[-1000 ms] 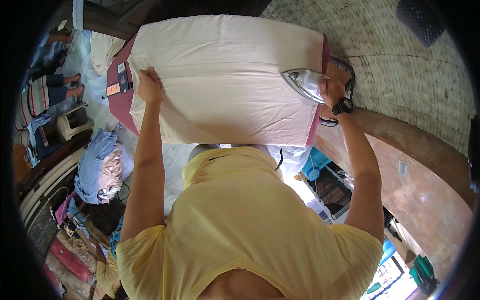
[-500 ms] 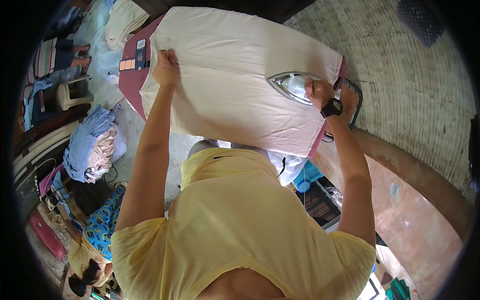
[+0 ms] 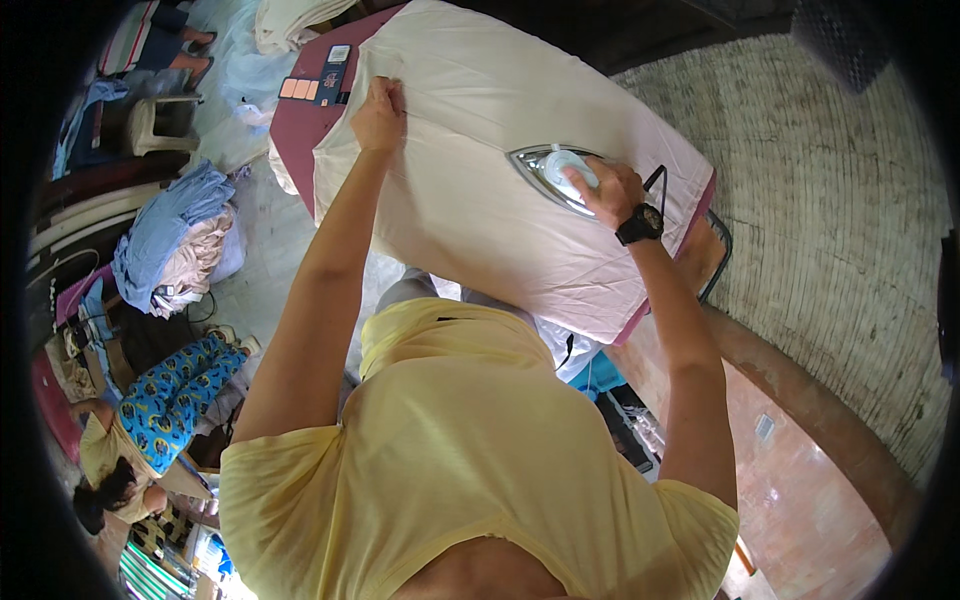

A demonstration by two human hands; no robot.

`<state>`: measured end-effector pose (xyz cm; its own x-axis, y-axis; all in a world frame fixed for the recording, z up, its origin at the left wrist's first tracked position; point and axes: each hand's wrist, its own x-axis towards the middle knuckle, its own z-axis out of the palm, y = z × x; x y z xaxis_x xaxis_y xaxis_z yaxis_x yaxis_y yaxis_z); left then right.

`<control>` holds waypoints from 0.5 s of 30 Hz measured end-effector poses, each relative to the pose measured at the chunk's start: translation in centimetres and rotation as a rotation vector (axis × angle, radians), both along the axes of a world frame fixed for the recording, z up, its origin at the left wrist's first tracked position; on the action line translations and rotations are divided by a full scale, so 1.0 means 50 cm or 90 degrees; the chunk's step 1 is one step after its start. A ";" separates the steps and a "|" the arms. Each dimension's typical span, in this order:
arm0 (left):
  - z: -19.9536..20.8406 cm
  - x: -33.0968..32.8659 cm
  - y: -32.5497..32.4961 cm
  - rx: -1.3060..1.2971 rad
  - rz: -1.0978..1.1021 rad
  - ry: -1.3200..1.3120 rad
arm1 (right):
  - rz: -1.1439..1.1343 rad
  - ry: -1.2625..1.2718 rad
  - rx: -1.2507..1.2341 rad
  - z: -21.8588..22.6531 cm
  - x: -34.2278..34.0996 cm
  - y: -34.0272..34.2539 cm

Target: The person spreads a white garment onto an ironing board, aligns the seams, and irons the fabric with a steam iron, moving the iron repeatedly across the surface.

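A cream cloth (image 3: 480, 110) is spread over a maroon-topped ironing board (image 3: 300, 125). With closed fingers, my left hand (image 3: 380, 115) grips the cloth near its left edge, where small creases show. My right hand (image 3: 610, 192), below a black wristwatch, is wrapped round the handle of a clothes iron (image 3: 562, 170). The iron's soleplate lies flat on the right part of the cloth, its tip toward the left. Its black cord loops up behind my right wrist. Fine wrinkles run across the cloth near the right end.
A card with pink squares (image 3: 328, 85) lies on the board's left end. Piled clothes (image 3: 185, 235) and a plastic stool (image 3: 165, 125) stand at the left. A person in blue patterned trousers (image 3: 175, 410) sits at lower left. A black metal frame (image 3: 722, 255) juts from the board's right end.
My right hand has slid the iron leftward over the cloth, away from the right end. My left hand keeps its grip on the cloth. The whole view has turned somewhat.
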<state>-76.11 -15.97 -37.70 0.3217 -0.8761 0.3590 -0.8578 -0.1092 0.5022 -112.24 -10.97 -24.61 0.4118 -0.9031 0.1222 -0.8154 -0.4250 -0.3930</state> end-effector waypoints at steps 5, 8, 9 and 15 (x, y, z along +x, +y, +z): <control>0.001 0.005 0.001 0.025 0.006 0.007 | -0.005 0.058 0.123 0.029 0.088 -0.027; 0.007 0.003 0.002 0.038 0.005 0.013 | 0.005 0.024 0.096 0.016 0.131 -0.043; 0.006 0.003 0.004 0.033 0.000 0.019 | 0.009 0.027 0.116 0.015 0.147 -0.050; 0.010 0.008 0.002 -0.019 0.005 0.043 | 0.004 0.075 0.155 0.017 0.257 -0.091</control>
<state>-75.73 -15.86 -37.19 0.3528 -0.8626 0.3626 -0.8211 -0.0996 0.5620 -99.38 -15.50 -23.74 0.4154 -0.8977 -0.1468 -0.8592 -0.3343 -0.3873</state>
